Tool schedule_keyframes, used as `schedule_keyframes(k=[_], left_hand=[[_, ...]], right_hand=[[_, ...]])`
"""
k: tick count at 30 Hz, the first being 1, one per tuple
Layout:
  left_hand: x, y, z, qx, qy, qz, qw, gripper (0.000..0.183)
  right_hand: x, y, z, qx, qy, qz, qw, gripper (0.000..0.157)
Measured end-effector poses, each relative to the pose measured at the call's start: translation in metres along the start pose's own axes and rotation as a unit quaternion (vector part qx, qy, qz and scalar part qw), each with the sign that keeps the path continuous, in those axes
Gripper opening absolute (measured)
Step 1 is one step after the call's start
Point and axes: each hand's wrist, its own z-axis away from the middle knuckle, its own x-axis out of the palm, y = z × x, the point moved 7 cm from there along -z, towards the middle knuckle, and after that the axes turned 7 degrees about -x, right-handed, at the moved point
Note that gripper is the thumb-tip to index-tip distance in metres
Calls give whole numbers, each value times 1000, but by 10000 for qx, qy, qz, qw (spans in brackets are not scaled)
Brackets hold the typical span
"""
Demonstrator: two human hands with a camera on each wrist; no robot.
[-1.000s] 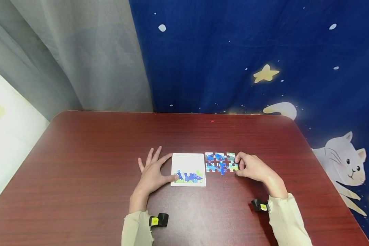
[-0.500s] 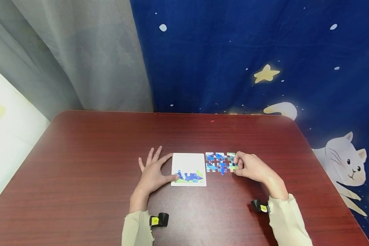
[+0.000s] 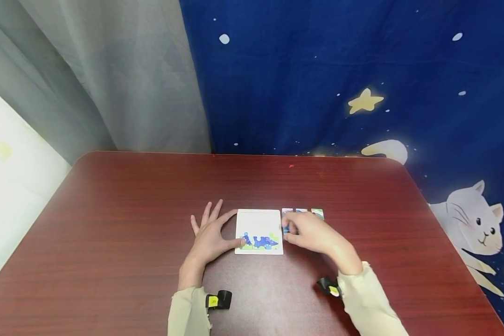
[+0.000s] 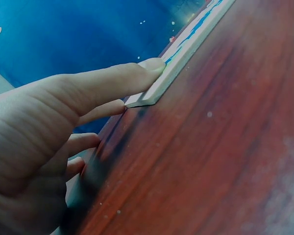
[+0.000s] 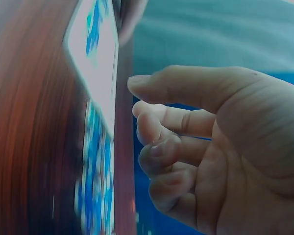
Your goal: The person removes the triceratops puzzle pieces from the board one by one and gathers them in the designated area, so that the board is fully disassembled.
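Observation:
A white square puzzle board [image 3: 258, 223] lies flat on the table, with joined pieces showing a blue animal [image 3: 262, 241] along its near side. My left hand [image 3: 207, 240] spans the board's left side. Its thumb [image 4: 147, 68] presses on the near left part, and the index fingertip touches the far left corner. Over the loose jigsaw pieces [image 3: 318, 213], just right of the board, is my right hand [image 3: 315, 233], hiding most of them. In the right wrist view its fingers [image 5: 157, 152] bend loosely, thumb apart from the index finger, and no piece shows between them.
The reddish-brown wooden table [image 3: 143, 210] reaches far to both sides. A tiny red speck [image 3: 291, 165] lies near its back edge. Behind hang a grey curtain [image 3: 122, 74] and a dark blue curtain [image 3: 285, 79] with stars and a cat.
My right hand has moved left from the right end of the loose pieces to above them, close to the board's right edge. My left hand stays on the board.

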Motion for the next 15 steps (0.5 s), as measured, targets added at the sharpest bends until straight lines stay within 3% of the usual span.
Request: schedule_keyframes(k=[4,7,11,15], left_hand=[[-1,-1,0,-15,22,-18,10000,78],[0,-1,0,-11,19,-22,10000,78],[0,-1,0,12,-25,8,10000,78],[-2,-1,1,36,21,27,10000,78]], right_hand=[[14,-33,-22,-398,-166,162,9989,18],[27,-48,-34,-472,-317,382,9976,19],[42,-56,-41,-323,-458,738,9957,19],[49,-54,-43,-285,-461,659,9964,18]])
